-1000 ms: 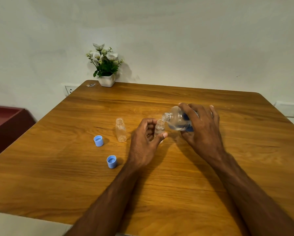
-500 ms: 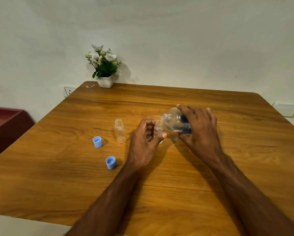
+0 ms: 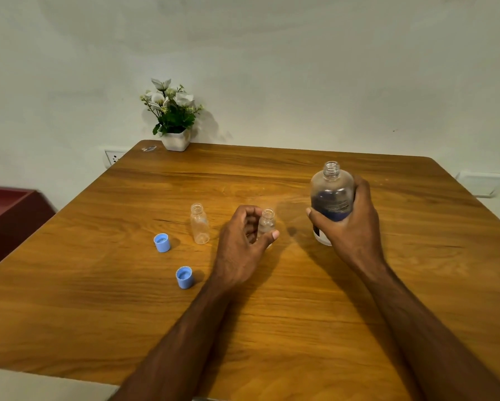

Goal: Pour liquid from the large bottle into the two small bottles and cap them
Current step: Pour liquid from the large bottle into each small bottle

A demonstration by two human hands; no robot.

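In the head view, the large bottle (image 3: 332, 198) is held upright by the right hand (image 3: 348, 224), right of centre. One small bottle (image 3: 267, 224) is clasped by the left hand (image 3: 243, 241); the other small bottle (image 3: 199, 224) stands on the worktop (image 3: 98, 314), apparently awaiting filling next.

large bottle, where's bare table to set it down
Bare wood lies right of the large bottle held in the right hand, and along the far edge right of the flower pot. Crowded left: small bottles, blue caps, left hand.
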